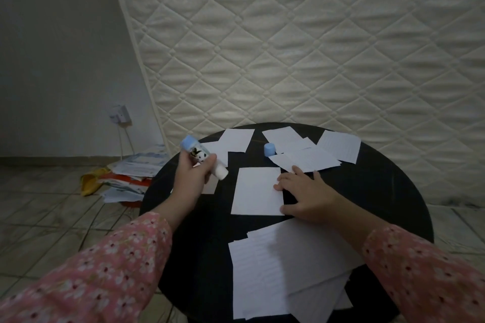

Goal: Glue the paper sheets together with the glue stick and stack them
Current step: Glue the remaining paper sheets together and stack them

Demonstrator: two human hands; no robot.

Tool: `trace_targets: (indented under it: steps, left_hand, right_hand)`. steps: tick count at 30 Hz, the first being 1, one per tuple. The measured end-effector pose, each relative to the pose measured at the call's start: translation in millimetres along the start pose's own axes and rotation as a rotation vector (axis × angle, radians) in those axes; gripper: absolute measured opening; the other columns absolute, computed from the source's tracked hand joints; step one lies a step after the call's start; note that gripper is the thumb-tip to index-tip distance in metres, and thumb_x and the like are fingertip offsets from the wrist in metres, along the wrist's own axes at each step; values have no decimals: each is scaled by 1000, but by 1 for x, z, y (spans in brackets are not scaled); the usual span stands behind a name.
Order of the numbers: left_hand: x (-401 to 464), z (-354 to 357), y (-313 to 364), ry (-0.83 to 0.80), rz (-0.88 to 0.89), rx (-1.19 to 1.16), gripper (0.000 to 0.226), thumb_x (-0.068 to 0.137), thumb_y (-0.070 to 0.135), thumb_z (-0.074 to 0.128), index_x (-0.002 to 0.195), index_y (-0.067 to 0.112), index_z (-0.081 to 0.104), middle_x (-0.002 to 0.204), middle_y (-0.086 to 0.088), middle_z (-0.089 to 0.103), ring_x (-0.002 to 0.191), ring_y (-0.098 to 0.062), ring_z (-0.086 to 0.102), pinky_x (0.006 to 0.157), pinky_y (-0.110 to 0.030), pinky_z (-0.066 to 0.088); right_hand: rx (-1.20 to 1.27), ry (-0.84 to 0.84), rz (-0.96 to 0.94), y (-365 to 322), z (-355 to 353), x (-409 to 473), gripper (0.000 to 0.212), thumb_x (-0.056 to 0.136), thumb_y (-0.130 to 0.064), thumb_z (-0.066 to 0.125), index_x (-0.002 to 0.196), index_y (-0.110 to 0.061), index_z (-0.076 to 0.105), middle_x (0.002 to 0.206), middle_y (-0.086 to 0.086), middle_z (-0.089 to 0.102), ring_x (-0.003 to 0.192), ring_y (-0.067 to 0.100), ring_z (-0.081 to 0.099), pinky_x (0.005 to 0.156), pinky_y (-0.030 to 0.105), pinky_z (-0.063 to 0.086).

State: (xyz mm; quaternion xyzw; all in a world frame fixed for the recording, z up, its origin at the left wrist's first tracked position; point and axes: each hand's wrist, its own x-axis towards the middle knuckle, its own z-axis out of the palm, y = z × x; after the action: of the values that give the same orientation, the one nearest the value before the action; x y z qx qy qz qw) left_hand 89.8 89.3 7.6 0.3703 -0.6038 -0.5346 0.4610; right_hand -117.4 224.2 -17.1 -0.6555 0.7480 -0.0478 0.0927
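1. On the round black table (367, 186), spread from six o'clock up to twelve, lie the loose paper sheets. The big overlapping heap (283, 267) at six o'clock is the likeliest trouble: it hangs past the table rim, and I judge a brush from my right sleeve (425, 278) could drag it off.

2. At the centre lies the single square sheet (258, 191), white, flat, uncreased. My right hand (307, 193) rests open and flat at its three o'clock edge, fingers splayed, pinning it. If I press only that edge, the sheet may pivot or buckle under the glue stroke.

3. At ten o'clock from that sheet, my left hand (194, 173) is closed around the glue stick (203, 158). It is held in the air, tilted, with the white glue end pointing down toward the sheet and the blue base up. It is uncapped, so it could smear the table or the sheets at eleven o'clock (231, 144) if I swing low.

4. At twelve o'clock the small blue cap (269, 149) stands just beside the sheets at one o'clock (304, 157). It might roll away if knocked.
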Motion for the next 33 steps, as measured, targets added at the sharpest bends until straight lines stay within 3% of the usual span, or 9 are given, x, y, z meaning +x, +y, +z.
trace_targets:
  steps: [3,6,9,12,15,23,27,30,33]
  left_hand:
    - [6,9,-3,62,-16,52,47,90,16,63,132,13,42,117,-19,59,98,-37,60,93,-52,47]
    - [11,28,-4,38,-4,132,43,88,21,66,124,21,43,110,-5,59,99,-25,59,96,-47,47]
    - [19,51,-4,-42,16,215,45,87,22,68,124,25,42,108,1,59,98,-18,58,89,-38,49]
    - [26,68,-5,-136,65,333,47,87,22,69,126,21,43,107,4,57,97,-14,56,81,-27,41]
    - [29,76,-10,-225,88,415,42,87,22,69,120,22,44,104,6,57,94,-11,55,80,-26,41]
    - [30,83,-22,-283,131,461,39,85,24,69,114,30,43,105,11,59,98,-10,58,88,-34,47]
    - [30,79,-21,-340,175,540,35,85,27,69,113,27,47,97,18,60,90,1,57,79,-28,48]
    - [31,77,-16,-397,187,548,38,87,23,68,118,22,45,100,14,60,90,-4,58,72,-19,44]
    - [32,76,-13,-432,171,574,46,88,20,66,127,22,42,110,10,57,98,-8,54,79,-23,40]
  right_hand:
    - [4,15,-53,1,-4,3,51,87,-51,56,133,-30,49,150,-9,30,148,16,1,115,55,0]
    - [104,83,-61,0,-4,6,38,88,-56,53,119,-34,57,144,-12,36,146,12,9,115,54,4]
    - [97,107,-45,-1,-6,10,43,89,-53,53,128,-35,48,148,-13,34,146,12,12,115,53,7]
    - [34,9,-14,-1,-7,15,63,91,-54,48,148,-32,28,158,-13,17,148,13,2,116,54,2]
    - [-47,-74,1,-2,-4,17,66,94,-56,41,151,-32,20,160,-13,8,148,13,-5,116,54,-2]
    - [-74,-45,-12,-4,0,16,65,95,-55,39,151,-27,20,160,-12,10,148,14,1,117,52,1]
    - [-90,-20,-13,-5,-2,17,65,94,-55,42,150,-26,25,159,-10,18,147,16,12,116,54,4]
    - [-120,-11,-13,-6,-2,20,65,92,-56,44,148,-26,28,158,-10,22,145,15,19,116,56,5]
    - [-138,-8,-18,-7,-4,20,64,92,-55,44,147,-26,30,157,-9,24,143,14,23,116,56,5]
